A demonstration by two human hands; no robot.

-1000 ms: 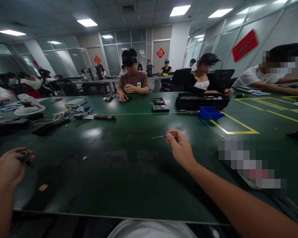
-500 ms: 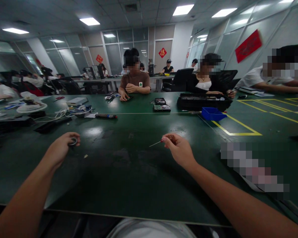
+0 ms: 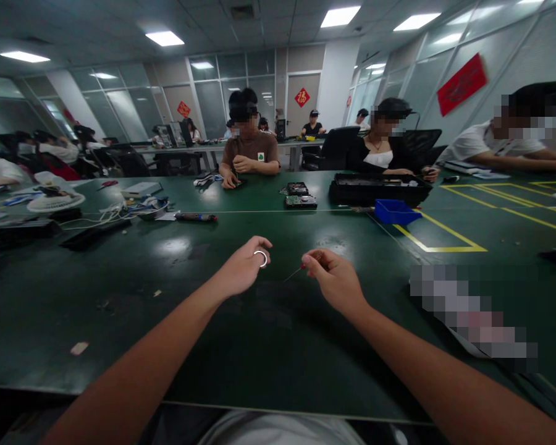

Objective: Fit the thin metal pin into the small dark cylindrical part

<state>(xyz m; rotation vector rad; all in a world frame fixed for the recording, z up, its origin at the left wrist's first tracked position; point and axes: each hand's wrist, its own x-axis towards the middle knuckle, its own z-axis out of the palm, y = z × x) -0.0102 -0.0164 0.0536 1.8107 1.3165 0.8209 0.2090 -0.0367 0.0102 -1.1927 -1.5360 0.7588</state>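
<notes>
My left hand [image 3: 241, 269] is above the table in front of me, its fingers curled around a silvery ring [image 3: 261, 258]. The ring's opening faces up and to the right. A short distance to the right, my right hand [image 3: 336, 278] pinches a thin metal rod [image 3: 293, 274] with a red part at the fingertips. The rod points down and left, toward the left hand, and does not touch the ring. Whatever lies inside my right palm is hidden by the fingers.
On the green table [image 3: 241, 364] lie small scraps [image 3: 79, 348], a screwdriver-like tool [image 3: 196, 217], cables [image 3: 115, 213] and hard drives [image 3: 301, 201]. Farther right are a blue bin [image 3: 397, 211] and a black tray-like case [image 3: 377, 190]. Co-workers [image 3: 250, 148] sit opposite.
My left hand has moved right with the ring, from the left side of the table to near my right hand. The right hand and its rod have stayed almost still.
</notes>
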